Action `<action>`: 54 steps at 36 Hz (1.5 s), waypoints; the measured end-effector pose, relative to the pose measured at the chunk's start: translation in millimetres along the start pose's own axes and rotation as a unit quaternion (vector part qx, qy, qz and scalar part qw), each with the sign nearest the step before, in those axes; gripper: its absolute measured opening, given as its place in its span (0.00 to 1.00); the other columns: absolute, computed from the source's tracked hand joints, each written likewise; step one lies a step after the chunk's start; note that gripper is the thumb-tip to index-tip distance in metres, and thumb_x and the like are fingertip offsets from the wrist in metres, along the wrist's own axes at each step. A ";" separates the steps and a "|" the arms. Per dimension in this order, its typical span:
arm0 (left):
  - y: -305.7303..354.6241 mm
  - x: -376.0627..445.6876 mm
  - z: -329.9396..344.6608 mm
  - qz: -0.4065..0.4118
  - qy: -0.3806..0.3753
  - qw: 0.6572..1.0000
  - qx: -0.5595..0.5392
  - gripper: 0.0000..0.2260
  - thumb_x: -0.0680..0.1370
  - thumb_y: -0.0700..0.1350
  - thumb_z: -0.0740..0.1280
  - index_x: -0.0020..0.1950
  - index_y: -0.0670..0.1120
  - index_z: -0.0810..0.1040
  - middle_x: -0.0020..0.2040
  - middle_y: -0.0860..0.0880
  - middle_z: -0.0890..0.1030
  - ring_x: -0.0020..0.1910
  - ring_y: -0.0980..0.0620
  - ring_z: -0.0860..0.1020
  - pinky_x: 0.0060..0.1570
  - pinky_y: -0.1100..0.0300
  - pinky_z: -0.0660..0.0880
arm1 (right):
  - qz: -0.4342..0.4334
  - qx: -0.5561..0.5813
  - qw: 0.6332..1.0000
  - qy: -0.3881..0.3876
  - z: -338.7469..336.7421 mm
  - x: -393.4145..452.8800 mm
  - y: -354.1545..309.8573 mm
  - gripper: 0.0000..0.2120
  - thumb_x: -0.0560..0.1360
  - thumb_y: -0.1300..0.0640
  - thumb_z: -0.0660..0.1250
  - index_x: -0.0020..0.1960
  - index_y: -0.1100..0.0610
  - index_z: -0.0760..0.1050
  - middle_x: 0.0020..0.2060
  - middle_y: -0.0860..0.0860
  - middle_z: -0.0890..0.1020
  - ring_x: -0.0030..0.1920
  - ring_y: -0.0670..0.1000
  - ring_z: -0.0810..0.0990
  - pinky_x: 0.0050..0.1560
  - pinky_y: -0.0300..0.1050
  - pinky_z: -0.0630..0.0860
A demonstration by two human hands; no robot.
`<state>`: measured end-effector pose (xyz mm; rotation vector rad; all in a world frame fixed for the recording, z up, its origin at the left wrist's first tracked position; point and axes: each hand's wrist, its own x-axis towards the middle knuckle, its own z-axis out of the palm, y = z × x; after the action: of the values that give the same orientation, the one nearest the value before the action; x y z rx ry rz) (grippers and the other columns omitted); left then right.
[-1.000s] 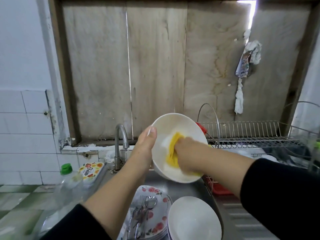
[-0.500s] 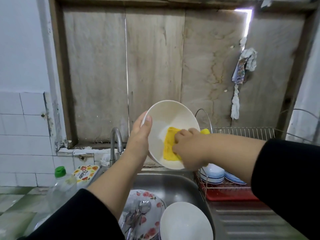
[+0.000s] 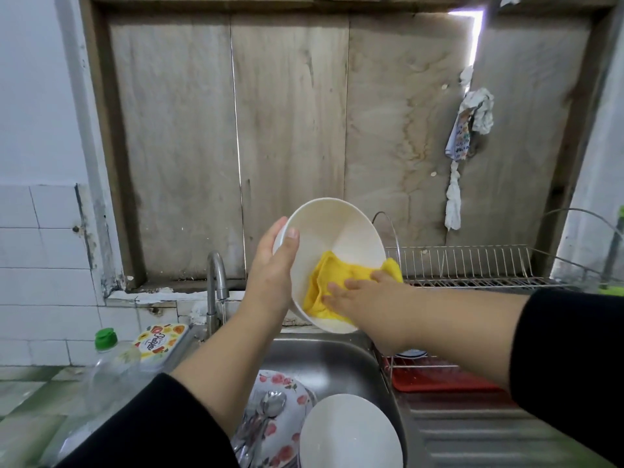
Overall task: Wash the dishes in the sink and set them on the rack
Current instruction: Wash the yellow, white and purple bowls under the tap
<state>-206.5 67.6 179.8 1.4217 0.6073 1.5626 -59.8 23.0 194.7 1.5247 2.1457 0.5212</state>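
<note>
A white bowl (image 3: 332, 231) is held tilted above the steel sink (image 3: 341, 359), its inside facing me. My left hand (image 3: 271, 275) grips its left rim, thumb over the edge. My right hand (image 3: 368, 295) presses a yellow sponge cloth (image 3: 326, 282) flat against the bowl's lower inside. In the sink lie a flowered plate (image 3: 287, 447) with spoons (image 3: 270, 405) on it and a white bowl (image 3: 349, 434). The wire dish rack (image 3: 472, 265) stands to the right of the sink.
A tap (image 3: 216, 285) rises behind the sink's left corner, a thin stream running from it. A clear bottle with a green cap (image 3: 108, 363) and a printed box (image 3: 158, 341) sit at left. A red tray (image 3: 435, 380) lies under the rack; a rag (image 3: 469, 130) hangs on the boarded wall.
My right hand has slid the yellow cloth down to the bowl's lower inside, fingers now spread flat. The bowl stays raised in my left hand.
</note>
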 end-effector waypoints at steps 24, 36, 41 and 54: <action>-13.5 5.9 22.8 -0.043 0.073 0.987 -0.134 0.27 0.69 0.51 0.66 0.68 0.51 0.70 0.55 0.47 0.80 0.51 0.46 0.80 0.44 0.53 0.74 | -0.016 0.290 0.903 0.317 7.9 11.9 -6.9 0.20 0.72 0.53 0.70 0.63 0.46 0.73 0.40 0.43 0.70 0.51 0.48 0.71 0.42 0.41 0.61; -24.9 1.5 24.4 -0.130 0.068 0.975 -0.165 0.30 0.71 0.58 0.67 0.69 0.47 0.68 0.61 0.43 0.79 0.57 0.43 0.79 0.56 0.47 0.75 | -0.092 0.149 0.943 0.282 23.7 22.2 19.1 0.22 0.73 0.55 0.66 0.67 0.46 0.71 0.59 0.47 0.78 0.60 0.53 0.71 0.51 0.45 0.69; -21.7 -0.9 5.4 -0.160 -0.037 0.983 -0.085 0.50 0.56 0.74 0.69 0.73 0.53 0.64 0.64 0.49 0.77 0.60 0.50 0.79 0.50 0.56 0.79 | -0.092 0.251 0.927 0.264 26.4 19.3 21.6 0.11 0.73 0.54 0.68 0.54 0.53 0.77 0.44 0.54 0.78 0.45 0.53 0.74 0.41 0.42 0.66; -16.8 8.1 15.9 -0.107 0.000 0.993 -0.049 0.49 0.58 0.70 0.72 0.73 0.50 0.63 0.65 0.46 0.76 0.61 0.46 0.77 0.62 0.48 0.73 | -0.074 0.270 0.925 0.258 19.8 18.4 22.6 0.19 0.73 0.53 0.70 0.63 0.47 0.74 0.49 0.53 0.72 0.55 0.53 0.71 0.50 0.41 0.66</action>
<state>-185.8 79.0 173.3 1.2402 0.6526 1.4039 -36.4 48.4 188.1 1.5950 2.9809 0.3108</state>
